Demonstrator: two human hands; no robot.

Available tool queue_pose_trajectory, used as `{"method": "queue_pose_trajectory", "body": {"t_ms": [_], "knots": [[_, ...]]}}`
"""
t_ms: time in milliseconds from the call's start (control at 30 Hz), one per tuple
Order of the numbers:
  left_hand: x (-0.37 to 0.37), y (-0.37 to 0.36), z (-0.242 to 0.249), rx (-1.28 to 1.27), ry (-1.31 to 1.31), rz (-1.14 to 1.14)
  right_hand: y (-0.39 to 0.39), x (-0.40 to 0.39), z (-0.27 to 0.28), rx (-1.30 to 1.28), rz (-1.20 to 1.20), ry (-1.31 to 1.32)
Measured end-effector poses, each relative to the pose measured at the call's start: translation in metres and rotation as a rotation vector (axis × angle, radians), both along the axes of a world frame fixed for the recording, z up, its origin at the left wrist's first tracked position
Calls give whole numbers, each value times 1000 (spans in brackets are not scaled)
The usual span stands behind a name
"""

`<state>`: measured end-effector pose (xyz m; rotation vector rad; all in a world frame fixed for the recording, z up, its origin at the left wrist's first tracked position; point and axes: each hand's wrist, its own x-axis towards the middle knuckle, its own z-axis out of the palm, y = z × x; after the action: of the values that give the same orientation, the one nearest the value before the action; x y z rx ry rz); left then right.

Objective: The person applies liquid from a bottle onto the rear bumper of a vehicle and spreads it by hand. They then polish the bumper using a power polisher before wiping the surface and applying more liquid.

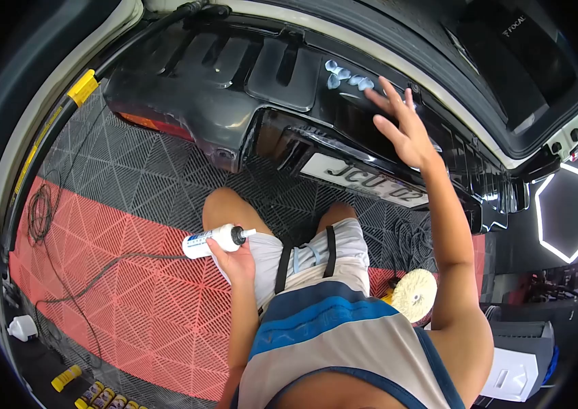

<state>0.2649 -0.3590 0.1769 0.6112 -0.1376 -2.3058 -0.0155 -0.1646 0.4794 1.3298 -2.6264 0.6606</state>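
- My left hand (234,262) is wrapped around a white plastic bottle (210,240), a smooth cylinder with a blue printed label and a black cap ending in a white nozzle; the bottle lies sideways above my left knee, nozzle pointing right.
- My right hand (403,126) is raised with the fingers spread flat, the fingertips at the glossy black bumper (234,102); whether the palm touches I cannot tell.
- Just left of those fingertips sit several pale blue blobs (347,75), small and rounded, clustered on the bumper's shiny surface.
- A white licence plate (364,180) with dark letters is fixed to the bumper below my right hand.
- The floor (132,273) is made of ribbed plastic tiles with a triangular grid, in red and dark grey bands.
- A thin black cable (108,266) snakes across the red tiles.
- A round, fluffy cream pad (415,293) lies near my right elbow.
- Small yellow bottles (101,395) lie in a row at the lower left.
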Motion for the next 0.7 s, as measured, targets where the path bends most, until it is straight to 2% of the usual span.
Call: {"method": "queue_pose_trajectory", "body": {"t_ms": [67, 100, 167, 200, 233, 300, 367, 433, 500, 567, 633, 700], "knots": [[-1, 0, 0, -2, 5, 10, 0, 8, 2, -172, 106, -129], [0, 1, 1, -7, 1, 11, 1, 5, 1, -244, 39, -155], [0, 2, 3, 6, -12, 10, -1, 0, 2, -86, -211, 52], [1, 2, 3, 1, -8, 4, -3, -4, -4, 80, -217, 213], [-1, 1, 4, -3, -1, 2, -2, -2, -6, 135, -121, 171], [-3, 0, 5, -9, 9, 7, -3, 9, 8, -10, -17, -128], [1, 2, 5, -13, 0, -2, -10, 0, 8, -122, -81, -54], [-1, 1, 5, -24, 14, -14, -17, -24, -3, 12, -149, 166], [-1, 0, 4, -25, -4, -19, -26, -33, -12, 200, -99, 171], [-4, -1, 3, -25, -33, -15, -32, -18, 6, 3, 49, -131], [-3, 0, 4, -12, -43, -14, -25, -12, 13, -217, 44, -201], [-3, 0, 1, -8, -21, -13, -6, -15, 12, -99, -131, 126]]}}
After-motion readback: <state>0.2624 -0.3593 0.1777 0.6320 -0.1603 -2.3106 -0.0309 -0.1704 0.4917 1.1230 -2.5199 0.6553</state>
